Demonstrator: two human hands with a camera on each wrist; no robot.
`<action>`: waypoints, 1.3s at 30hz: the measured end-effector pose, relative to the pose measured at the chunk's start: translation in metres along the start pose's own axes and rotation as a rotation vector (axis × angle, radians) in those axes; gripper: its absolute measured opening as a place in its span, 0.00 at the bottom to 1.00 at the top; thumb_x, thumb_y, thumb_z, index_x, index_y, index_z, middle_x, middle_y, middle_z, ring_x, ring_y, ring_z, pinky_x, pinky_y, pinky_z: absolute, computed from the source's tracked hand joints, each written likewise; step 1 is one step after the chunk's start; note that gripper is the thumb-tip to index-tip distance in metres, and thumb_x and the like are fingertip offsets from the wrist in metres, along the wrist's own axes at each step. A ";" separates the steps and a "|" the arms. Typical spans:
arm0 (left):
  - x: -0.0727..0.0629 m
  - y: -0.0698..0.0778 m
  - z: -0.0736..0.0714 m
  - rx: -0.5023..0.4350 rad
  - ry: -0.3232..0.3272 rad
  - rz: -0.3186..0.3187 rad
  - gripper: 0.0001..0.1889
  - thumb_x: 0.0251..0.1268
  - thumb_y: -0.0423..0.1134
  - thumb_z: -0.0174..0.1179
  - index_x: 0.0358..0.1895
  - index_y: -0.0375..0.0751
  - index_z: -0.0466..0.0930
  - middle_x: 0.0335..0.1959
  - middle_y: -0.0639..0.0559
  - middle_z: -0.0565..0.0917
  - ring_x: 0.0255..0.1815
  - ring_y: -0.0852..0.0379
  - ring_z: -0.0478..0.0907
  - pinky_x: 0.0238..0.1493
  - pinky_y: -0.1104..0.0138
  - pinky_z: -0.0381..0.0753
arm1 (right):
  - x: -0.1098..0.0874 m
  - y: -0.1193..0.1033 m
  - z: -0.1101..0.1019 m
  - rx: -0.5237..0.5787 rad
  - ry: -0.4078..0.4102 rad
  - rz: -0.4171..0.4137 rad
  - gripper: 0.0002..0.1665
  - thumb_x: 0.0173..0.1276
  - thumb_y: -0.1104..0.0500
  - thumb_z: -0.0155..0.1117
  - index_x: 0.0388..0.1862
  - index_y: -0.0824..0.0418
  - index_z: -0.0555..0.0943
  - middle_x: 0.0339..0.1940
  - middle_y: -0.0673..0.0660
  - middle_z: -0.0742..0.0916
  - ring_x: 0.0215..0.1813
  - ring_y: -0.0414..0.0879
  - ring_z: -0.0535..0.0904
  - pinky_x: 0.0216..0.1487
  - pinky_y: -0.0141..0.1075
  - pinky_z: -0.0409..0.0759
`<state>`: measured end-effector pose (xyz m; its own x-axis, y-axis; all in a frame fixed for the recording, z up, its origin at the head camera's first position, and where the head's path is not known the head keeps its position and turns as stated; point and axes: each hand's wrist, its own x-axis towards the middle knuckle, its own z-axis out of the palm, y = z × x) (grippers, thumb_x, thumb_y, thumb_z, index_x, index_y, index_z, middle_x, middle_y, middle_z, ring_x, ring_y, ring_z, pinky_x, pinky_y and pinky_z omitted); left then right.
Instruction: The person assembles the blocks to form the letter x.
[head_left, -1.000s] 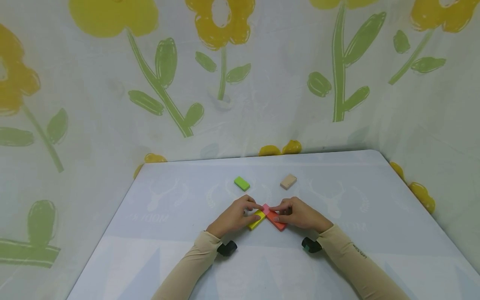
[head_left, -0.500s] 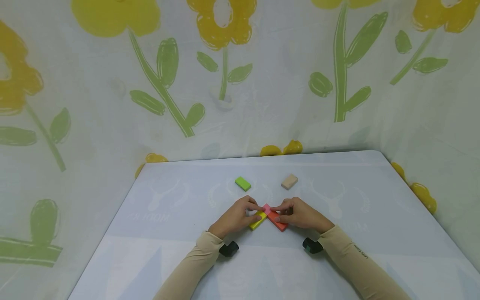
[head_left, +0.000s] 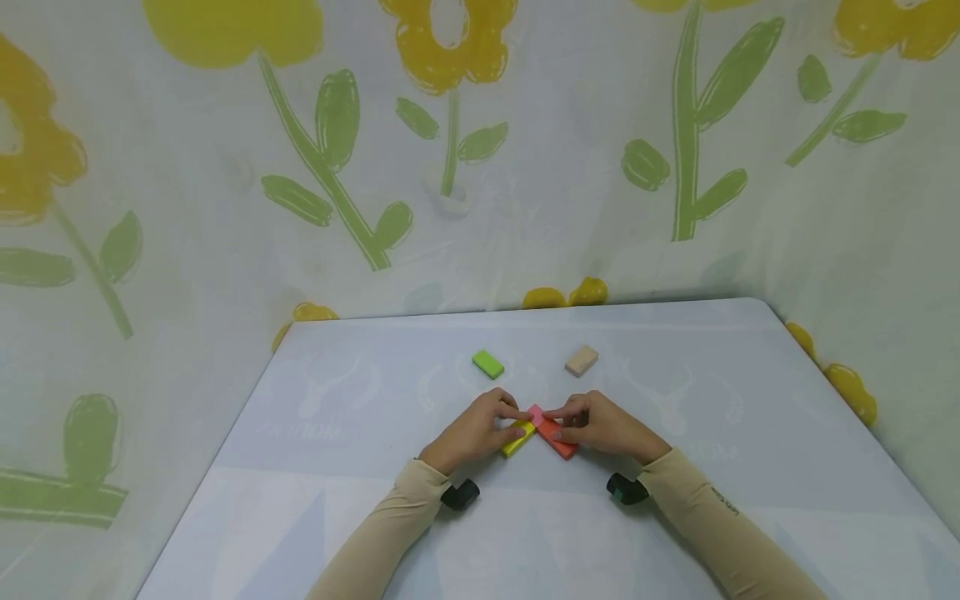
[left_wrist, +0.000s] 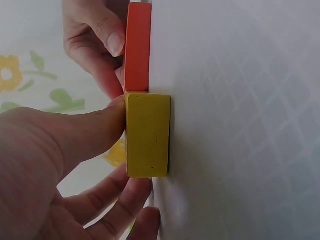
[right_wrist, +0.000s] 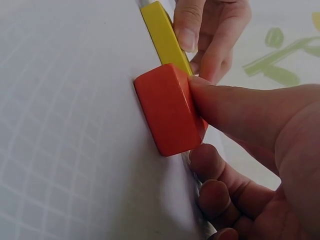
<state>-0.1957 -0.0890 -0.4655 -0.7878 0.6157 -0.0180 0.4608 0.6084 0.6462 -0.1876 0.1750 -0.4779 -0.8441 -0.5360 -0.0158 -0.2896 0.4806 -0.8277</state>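
The pink block [head_left: 536,414] lies on the table at the far point of a small upside-down V, with the yellow block [left_wrist: 148,135] running down from it on the left and the red block [right_wrist: 167,110] on the right; all three seem to lie flat. By the look of it, three of the five blocks are already brought together, while two lie apart from the group. Fingertips cover part of the meeting point, so whether the edges sit fully flush cannot be told. The left hand [head_left: 476,429] holds the yellow block, thumb on its top and other fingers bent at its outer side, its index finger reaching to the pink block. The right hand [head_left: 611,425] has the red block likewise, thumb on top and fingers curled beside it, index finger also at the pink one. Beyond the hands lie the green block [head_left: 488,364], to the left, and the tan block [head_left: 582,361], to the right, neither touched. A dark wrist camera [head_left: 461,495] sits below the left wrist, near the white table [head_left: 540,533], and a flowered curtain [head_left: 555,167] rises behind the far edge.
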 end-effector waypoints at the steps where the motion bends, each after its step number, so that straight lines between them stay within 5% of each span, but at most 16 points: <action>1: 0.000 0.000 0.000 0.000 -0.001 0.000 0.16 0.72 0.38 0.65 0.60 0.42 0.86 0.54 0.47 0.80 0.56 0.53 0.76 0.59 0.60 0.77 | 0.000 0.000 0.000 0.000 -0.001 0.003 0.23 0.67 0.62 0.72 0.61 0.64 0.85 0.33 0.53 0.86 0.32 0.38 0.72 0.33 0.27 0.70; 16: 0.000 0.000 0.002 -0.027 -0.005 -0.013 0.15 0.71 0.38 0.66 0.58 0.43 0.88 0.54 0.48 0.79 0.56 0.53 0.74 0.59 0.61 0.78 | -0.001 -0.004 -0.014 0.011 0.041 0.037 0.22 0.71 0.55 0.71 0.61 0.61 0.86 0.34 0.52 0.84 0.32 0.41 0.76 0.31 0.29 0.74; 39: -0.001 0.003 0.002 -0.018 0.000 -0.034 0.16 0.71 0.37 0.66 0.60 0.45 0.87 0.55 0.47 0.78 0.57 0.52 0.74 0.60 0.61 0.77 | -0.001 -0.018 -0.102 -0.124 0.167 0.039 0.24 0.70 0.57 0.72 0.63 0.64 0.84 0.39 0.56 0.85 0.40 0.45 0.80 0.38 0.31 0.79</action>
<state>-0.1923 -0.0863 -0.4650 -0.8027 0.5951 -0.0400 0.4267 0.6198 0.6586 -0.2275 0.2378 -0.4061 -0.9159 -0.3975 0.0553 -0.2997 0.5857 -0.7531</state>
